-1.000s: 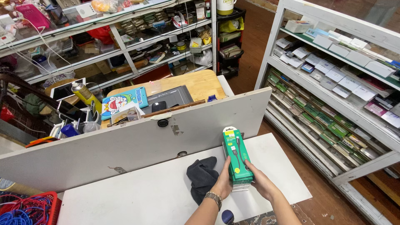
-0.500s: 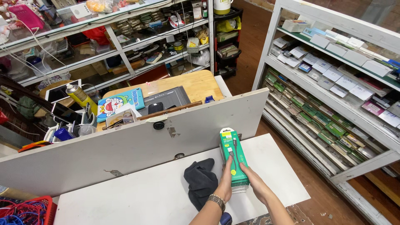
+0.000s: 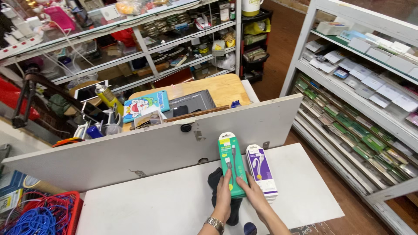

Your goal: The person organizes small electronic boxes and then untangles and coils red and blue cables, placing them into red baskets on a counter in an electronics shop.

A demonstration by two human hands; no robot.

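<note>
Both hands, left hand and right hand, grasp the green package, long axis pointing away, just left of the white-purple package

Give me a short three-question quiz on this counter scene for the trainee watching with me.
1. True or false: both hands touch the green flat cable package.
2. Which lies right beside the green package? A) a stack of white-and-purple flat cable packages B) a glass jar C) a metal wrench
3. Fill in: the dark crumpled ___ lies on the white tabletop, partly under the left hand.

Key: 1 true, the right hand touches its lower edge too; 2 A; 3 cloth.
</note>
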